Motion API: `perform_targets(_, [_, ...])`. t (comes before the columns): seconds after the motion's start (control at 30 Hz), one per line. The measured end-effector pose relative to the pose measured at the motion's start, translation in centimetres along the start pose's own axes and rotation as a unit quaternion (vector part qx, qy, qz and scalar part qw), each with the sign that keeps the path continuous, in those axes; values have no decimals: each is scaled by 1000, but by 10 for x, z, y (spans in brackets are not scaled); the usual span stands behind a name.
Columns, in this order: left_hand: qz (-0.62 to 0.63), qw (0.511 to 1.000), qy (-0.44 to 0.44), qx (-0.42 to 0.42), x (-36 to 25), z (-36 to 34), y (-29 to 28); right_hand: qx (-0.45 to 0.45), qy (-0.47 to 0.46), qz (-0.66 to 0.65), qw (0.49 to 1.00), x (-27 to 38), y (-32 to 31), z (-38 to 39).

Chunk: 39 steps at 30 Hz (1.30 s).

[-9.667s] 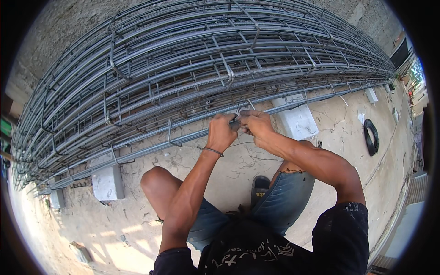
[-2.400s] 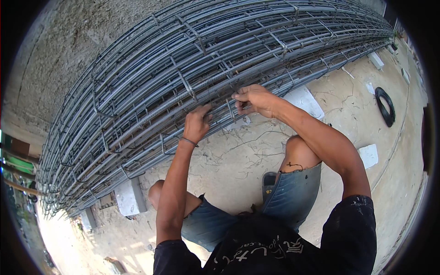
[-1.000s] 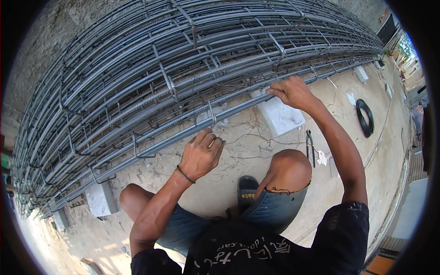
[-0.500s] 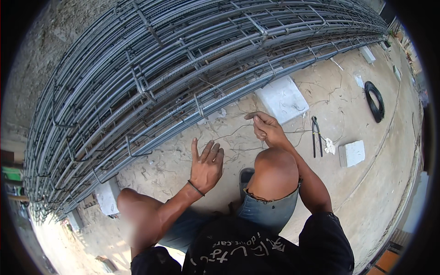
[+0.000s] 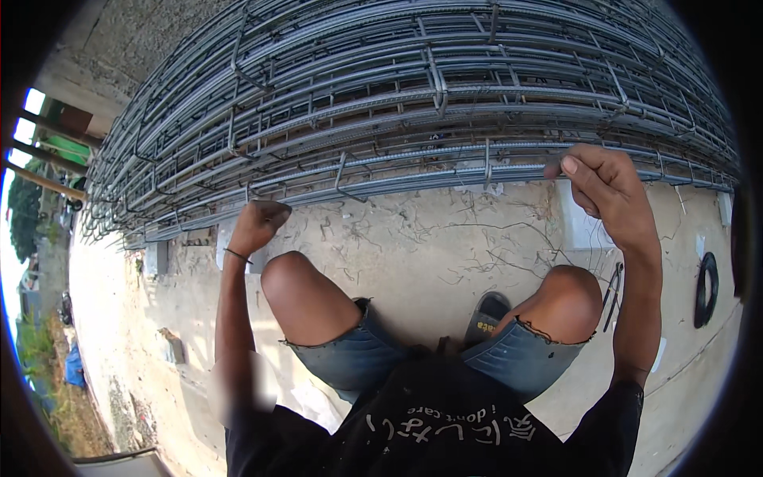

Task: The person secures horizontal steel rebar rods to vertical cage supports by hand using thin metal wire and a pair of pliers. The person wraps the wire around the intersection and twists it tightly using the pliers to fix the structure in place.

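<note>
My left hand [image 5: 261, 225] is closed, its fingers pressed together beside the low front edge of a stack of steel rebar cages [image 5: 445, 87]. What it holds, if anything, is hidden. Farther right, my right hand [image 5: 610, 191] is raised in front of the same bars with thumb and forefinger pinched. Anything between those fingertips is too thin to make out. Below the stack, loose bits of thin tie wire [image 5: 540, 230] lie scattered on the concrete. Dark-handled pincers [image 5: 610, 296] lie beside my right forearm.
A pale block [image 5: 580, 226] sits under the bars behind my right hand, and another block [image 5: 156, 258] supports them at far left. A coil of black wire [image 5: 705, 290] lies on the floor at right. My knees bend between my arms.
My hands have spread apart, the left one going left and closing from spread fingers, the right one moving right and up to the bars. The view has turned, showing more of the left side.
</note>
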<state>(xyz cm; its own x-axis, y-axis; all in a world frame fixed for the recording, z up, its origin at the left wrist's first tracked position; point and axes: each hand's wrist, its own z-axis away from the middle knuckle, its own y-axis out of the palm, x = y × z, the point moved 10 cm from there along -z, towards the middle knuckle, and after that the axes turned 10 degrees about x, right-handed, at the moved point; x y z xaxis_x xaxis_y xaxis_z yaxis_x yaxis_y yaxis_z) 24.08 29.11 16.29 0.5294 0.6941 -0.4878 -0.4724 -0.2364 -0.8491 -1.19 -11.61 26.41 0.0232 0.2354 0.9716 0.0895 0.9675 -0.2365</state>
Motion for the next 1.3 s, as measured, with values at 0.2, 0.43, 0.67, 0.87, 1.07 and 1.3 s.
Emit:
perform_targets(0.2, [-186,959,147,-153,-10,-25,73,-51,55,55,996,6,-21,15])
perform_targets(0.43, [-287,913,160,-243,-11,-42,93,-160,144,38,976,-89,-58,88])
perform_targets(0.67, [-274,874,205,-345,-21,-21,81,-108,145,42,983,-180,4,66])
perform_targets(0.87, [-266,900,175,-296,-11,-30,94,-195,73,-58,976,-283,22,13])
perform_targets(1.07, [-280,912,179,-240,-11,-34,85,-285,29,-196,938,-308,23,-13])
perform_targets(1.3, [-236,958,157,35,-40,-46,66,-251,-2,-149,957,-300,13,-33])
